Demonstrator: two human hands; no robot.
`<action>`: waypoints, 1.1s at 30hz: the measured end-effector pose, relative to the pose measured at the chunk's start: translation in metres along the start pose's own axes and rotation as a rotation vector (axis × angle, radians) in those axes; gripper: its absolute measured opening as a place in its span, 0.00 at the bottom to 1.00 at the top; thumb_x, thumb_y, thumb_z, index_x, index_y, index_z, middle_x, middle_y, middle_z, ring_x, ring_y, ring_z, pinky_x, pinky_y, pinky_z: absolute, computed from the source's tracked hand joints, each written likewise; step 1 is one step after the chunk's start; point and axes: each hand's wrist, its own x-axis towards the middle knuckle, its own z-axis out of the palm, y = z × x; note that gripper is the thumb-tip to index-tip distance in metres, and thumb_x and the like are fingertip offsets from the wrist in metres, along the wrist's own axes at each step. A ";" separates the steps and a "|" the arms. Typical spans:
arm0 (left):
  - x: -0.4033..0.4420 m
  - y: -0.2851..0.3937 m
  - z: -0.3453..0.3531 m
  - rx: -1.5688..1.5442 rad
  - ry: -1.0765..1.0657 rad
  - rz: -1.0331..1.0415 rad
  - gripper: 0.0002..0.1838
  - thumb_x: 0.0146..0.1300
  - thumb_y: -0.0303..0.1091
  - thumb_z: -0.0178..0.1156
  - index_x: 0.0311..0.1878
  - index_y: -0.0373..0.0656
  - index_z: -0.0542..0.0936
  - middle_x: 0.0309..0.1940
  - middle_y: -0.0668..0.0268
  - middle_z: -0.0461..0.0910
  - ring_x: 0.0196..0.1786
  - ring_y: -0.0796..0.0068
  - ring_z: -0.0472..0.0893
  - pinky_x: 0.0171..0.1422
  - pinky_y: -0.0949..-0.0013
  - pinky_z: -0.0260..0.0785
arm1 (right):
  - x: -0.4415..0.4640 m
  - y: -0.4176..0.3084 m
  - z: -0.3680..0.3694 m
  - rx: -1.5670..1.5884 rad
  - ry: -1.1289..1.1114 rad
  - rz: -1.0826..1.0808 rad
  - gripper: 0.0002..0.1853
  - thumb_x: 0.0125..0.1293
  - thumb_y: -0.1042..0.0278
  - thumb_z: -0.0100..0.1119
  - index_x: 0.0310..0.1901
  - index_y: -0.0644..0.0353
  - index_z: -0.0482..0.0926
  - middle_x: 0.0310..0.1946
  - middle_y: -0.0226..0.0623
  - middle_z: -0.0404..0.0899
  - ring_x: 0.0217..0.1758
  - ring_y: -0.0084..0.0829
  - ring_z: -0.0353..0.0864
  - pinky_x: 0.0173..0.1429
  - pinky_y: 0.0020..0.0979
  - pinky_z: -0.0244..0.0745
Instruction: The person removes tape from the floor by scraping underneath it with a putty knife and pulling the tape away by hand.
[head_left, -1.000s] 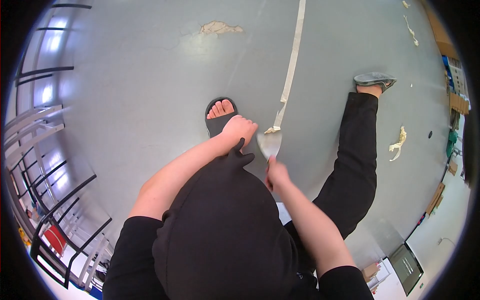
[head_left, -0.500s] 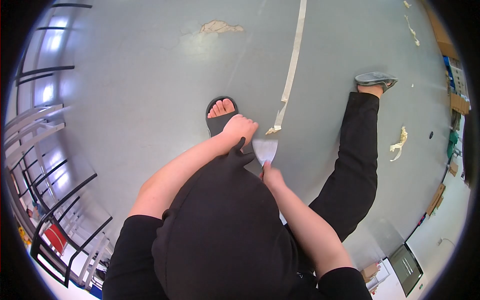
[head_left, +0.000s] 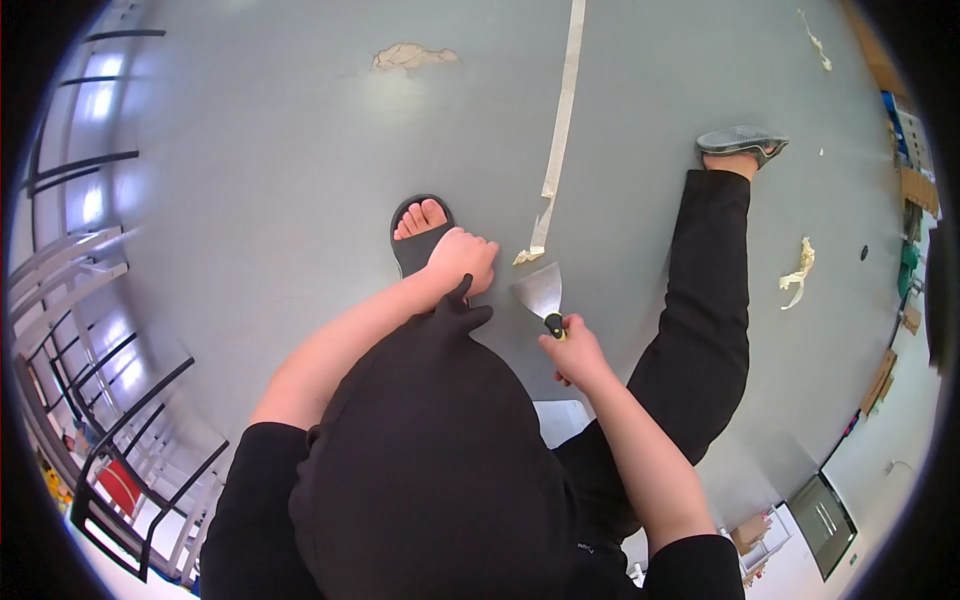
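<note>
My right hand point(head_left: 577, 350) is wrapped round the dark handle of a putty knife point(head_left: 541, 291). Its wide metal blade points up and left over the floor, just below the loose, crumpled end of a pale tape strip point(head_left: 566, 110). A small gap shows between blade and tape. To the left, my left hand point(head_left: 463, 260) is closed, its fingertips turned under and out of sight. It rests beside or over my slippered foot point(head_left: 421, 218), and anything inside it is hidden.
Scraps of peeled tape point(head_left: 798, 272) lie on the grey floor point(head_left: 270, 200) at the right. A chipped patch point(head_left: 412, 56) shows ahead. Black and grey metal frames point(head_left: 130, 430) line the left side. My other foot point(head_left: 742, 145) is stretched out to the right.
My right hand has shifted right, and the putty knife has turned so its blade leans left. More of the handle shows. My left hand stays closed near the foot; the view has moved slightly.
</note>
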 end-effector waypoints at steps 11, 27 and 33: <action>0.039 0.026 -0.041 0.146 -0.450 0.022 0.31 0.58 0.65 0.57 0.35 0.43 0.87 0.32 0.59 0.86 0.39 0.57 0.86 0.43 0.56 0.78 | -0.019 0.014 -0.004 -0.703 -0.062 -0.255 0.46 0.58 0.73 0.53 0.77 0.57 0.42 0.44 0.58 0.78 0.43 0.50 0.84 0.48 0.45 0.79; 0.010 0.012 -0.020 -0.413 -0.115 -0.115 0.15 0.67 0.46 0.52 0.41 0.44 0.77 0.31 0.57 0.82 0.37 0.51 0.81 0.41 0.52 0.72 | 0.029 -0.002 -0.012 -0.554 -0.013 -0.371 0.45 0.62 0.63 0.58 0.75 0.65 0.42 0.35 0.55 0.83 0.41 0.52 0.84 0.47 0.48 0.77; 0.005 0.009 -0.017 -0.401 -0.127 -0.114 0.15 0.68 0.46 0.52 0.41 0.43 0.77 0.31 0.57 0.82 0.37 0.51 0.81 0.41 0.52 0.72 | 0.025 0.010 0.022 -0.618 -0.166 -0.323 0.47 0.66 0.61 0.56 0.75 0.70 0.35 0.38 0.52 0.82 0.40 0.47 0.84 0.45 0.44 0.78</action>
